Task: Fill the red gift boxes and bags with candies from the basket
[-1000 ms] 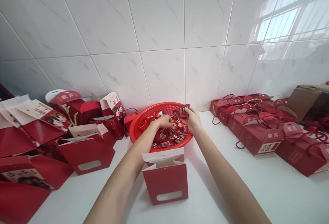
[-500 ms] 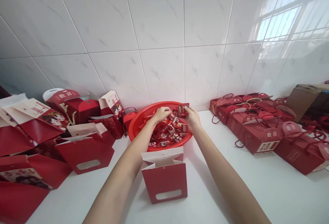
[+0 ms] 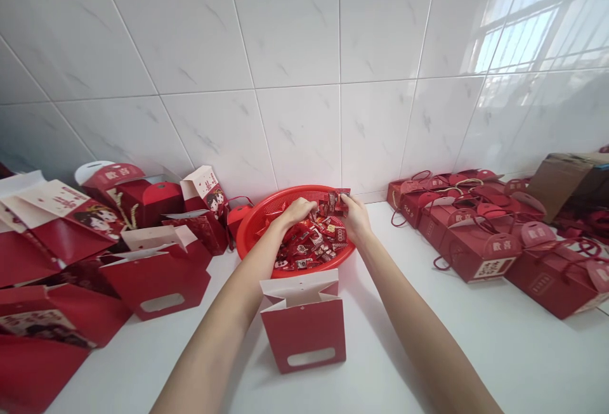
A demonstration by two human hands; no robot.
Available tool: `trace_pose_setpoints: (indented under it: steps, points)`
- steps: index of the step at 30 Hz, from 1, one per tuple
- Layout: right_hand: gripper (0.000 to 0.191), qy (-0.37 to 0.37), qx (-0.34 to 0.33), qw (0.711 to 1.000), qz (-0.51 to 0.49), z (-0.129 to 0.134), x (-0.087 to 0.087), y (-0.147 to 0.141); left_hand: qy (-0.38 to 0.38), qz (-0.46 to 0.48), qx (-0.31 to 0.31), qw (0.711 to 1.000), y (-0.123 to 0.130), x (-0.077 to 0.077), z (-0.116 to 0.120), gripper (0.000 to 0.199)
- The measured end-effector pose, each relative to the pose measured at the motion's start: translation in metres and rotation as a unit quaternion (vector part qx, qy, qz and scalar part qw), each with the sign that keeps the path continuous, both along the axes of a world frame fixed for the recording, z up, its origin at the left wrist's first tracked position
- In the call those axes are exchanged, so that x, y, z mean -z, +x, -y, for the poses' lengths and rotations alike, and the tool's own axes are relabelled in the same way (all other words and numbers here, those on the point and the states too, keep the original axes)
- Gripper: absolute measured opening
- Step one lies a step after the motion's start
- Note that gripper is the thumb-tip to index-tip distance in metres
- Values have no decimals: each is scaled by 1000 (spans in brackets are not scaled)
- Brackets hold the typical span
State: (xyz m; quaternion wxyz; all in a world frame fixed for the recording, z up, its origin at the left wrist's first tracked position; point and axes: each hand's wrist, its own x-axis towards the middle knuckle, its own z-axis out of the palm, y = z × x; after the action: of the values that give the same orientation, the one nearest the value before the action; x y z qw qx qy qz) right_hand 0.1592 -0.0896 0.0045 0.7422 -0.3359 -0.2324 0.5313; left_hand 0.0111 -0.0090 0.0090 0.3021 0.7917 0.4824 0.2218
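A red plastic basket (image 3: 245,236) holds a heap of small wrapped candies (image 3: 309,246), mostly red. My left hand (image 3: 299,212) is over the basket's middle with its fingers pinched; what lies between them is too small to make out. Above the right rim, my right hand (image 3: 356,214) is closed on red candy packets (image 3: 339,202), held between thumb and fingers. In front of the basket, between my forearms, a red paper gift box (image 3: 304,335) stands upright with its top open. Its lower front has an oval cutout, and its inside is mostly hidden.
Open red gift boxes (image 3: 157,274) crowd the left side of the white table (image 3: 380,363). Rows of closed red boxes with cord handles (image 3: 480,246) stand on the right, a brown cardboard box (image 3: 554,182) behind them. A tiled wall (image 3: 299,135) rises behind the basket.
My left hand has shifted slightly within the basket, its fingers still together. The right hand keeps the packets at the right rim, now a little more spread into view. The boxes stay put.
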Motion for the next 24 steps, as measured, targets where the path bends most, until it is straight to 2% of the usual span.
trace_pose_setpoints:
  steps: [4, 5, 10, 14, 17, 21, 24]
  points:
    - [7, -1, -1, 1000, -1, 1, -1, 0, -40, -85, 49, 994, -3, 4, 3, 14]
    - [7, 0, -2, 1000, 0, 1, 0, 0, -40, -100, 55, 993, -3, 7, 3, 16]
    - [9, 4, -3, 1000, 4, 1, 1, 1, -4, -140, 52, 989, 2, 24, -1, 52]
    - [8, 3, 2, 1000, 5, 0, 2, 2, 5, -149, 68, 986, 11, 35, 0, 62]
    - [7, 3, 2, 1000, 7, 0, 2, 2, 5, -139, 80, 987, 16, 36, 0, 55]
    - [7, 3, -1, 1000, 10, -1, 2, 2, -12, -101, 100, 990, 15, 33, 0, 35]
    - [8, 3, -1, 1000, 12, 0, 1, 2, -19, -93, 91, 991, 14, 30, 2, 27]
